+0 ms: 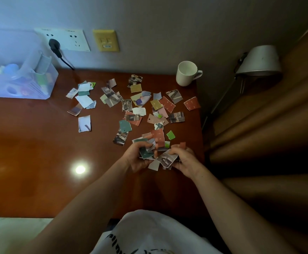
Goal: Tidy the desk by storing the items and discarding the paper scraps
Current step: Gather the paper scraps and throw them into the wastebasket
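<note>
Several torn paper scraps (136, 105) lie scattered over the middle and right of the dark wooden desk (30, 162). My left hand (137, 157) grips a bunch of scraps, a teal one on top, just above the desk's right front area. Close beside it, my right hand (185, 161) holds more scraps, with a grey photo piece (167, 159) sticking out between the two hands. A white mug (186, 73) stands upright at the back right corner. A clear plastic organiser box (21, 83) with small items inside sits at the back left.
A black plug and cable (55, 46) hang from the wall socket behind the desk. A metal lamp shade (259, 61) and brown curtains (268, 125) stand beyond the desk's right edge. A light glare spot (80, 169) shows on the desk's front left.
</note>
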